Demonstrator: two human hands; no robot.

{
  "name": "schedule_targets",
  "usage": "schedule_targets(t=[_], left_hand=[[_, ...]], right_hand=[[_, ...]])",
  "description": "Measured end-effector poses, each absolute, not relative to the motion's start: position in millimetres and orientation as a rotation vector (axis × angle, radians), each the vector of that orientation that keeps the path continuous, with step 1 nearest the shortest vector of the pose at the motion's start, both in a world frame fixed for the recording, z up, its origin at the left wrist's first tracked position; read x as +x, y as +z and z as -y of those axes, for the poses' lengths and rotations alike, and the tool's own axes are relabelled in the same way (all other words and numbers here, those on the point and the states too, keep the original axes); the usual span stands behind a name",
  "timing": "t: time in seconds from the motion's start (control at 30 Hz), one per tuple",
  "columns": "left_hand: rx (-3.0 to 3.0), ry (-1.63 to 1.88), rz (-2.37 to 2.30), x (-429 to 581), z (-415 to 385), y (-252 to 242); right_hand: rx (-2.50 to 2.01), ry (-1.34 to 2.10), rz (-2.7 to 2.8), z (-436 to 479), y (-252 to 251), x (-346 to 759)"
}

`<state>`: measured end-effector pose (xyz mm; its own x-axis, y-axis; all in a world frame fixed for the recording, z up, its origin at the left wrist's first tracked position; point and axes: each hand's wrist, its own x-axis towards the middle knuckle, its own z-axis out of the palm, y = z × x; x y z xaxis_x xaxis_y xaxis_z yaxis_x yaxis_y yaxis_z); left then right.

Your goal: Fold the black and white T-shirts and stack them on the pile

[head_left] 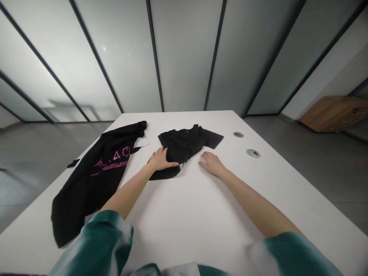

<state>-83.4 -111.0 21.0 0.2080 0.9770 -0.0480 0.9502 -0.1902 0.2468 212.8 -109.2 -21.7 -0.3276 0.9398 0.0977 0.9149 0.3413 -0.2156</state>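
Note:
A small black T-shirt (186, 143) lies partly folded on the white table (201, 214), near its middle. My left hand (161, 159) rests flat on the shirt's left part, fingers stretched out and pressing the cloth. My right hand (211, 163) lies flat on the bare table just right of the shirt's lower edge, fingers spread, holding nothing. A second black garment with pink lettering (94, 172) is spread out to the left, apart from both hands.
Two round cable grommets (238, 134) (253, 153) sit in the table to the right of the shirt. A white tag or paper (141, 142) shows beside the lettered garment. Glass partition walls stand behind the table; a wooden cabinet (330, 113) is at far right.

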Motion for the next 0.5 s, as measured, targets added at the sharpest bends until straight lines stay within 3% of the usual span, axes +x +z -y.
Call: schedule_targets(t=[0.3, 0.5], left_hand=[[2.485, 0.184, -1.822, -52.4, 154.6, 14.5], [1.605, 0.8, -1.56, -53.4, 120.3, 21.8]], right_hand=[[-1.75, 0.124, 2.374, 110.9, -13.2, 174.4], [-1.584, 0.371, 2.229, 98.1, -17.5, 160.2]])
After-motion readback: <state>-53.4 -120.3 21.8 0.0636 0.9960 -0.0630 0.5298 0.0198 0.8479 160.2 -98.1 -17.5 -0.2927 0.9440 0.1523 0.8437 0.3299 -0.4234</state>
